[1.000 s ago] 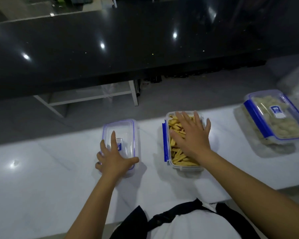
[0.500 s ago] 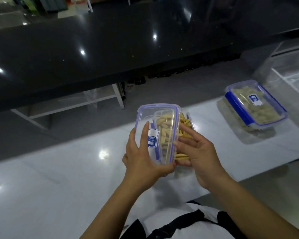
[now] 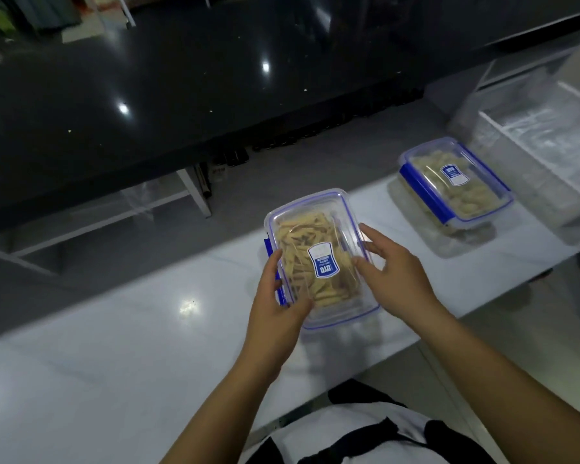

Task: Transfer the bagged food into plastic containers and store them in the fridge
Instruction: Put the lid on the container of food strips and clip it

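Lid (image 3: pixel 318 249) now down over fries container (image 3: pixel 325 306) on white counter (image 3: pixel 121 346), carried across from left. Left hand (image 3: pixel 275 306) grips near-left edge, thumb on top; right hand (image 3: pixel 392 272) fingers loosely spread, steadying right rim. Clips next. Sealed second container (image 3: pixel 456 182) far right.

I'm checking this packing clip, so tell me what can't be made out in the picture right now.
- Head view: whether the lid is snapped shut; the left hand and right hand cover its side clips.
- Small print on the label: too small, blurred.
- What the far container holds: pale pieces, blurred under its lid.
- Clear bin: cut off by the right edge.
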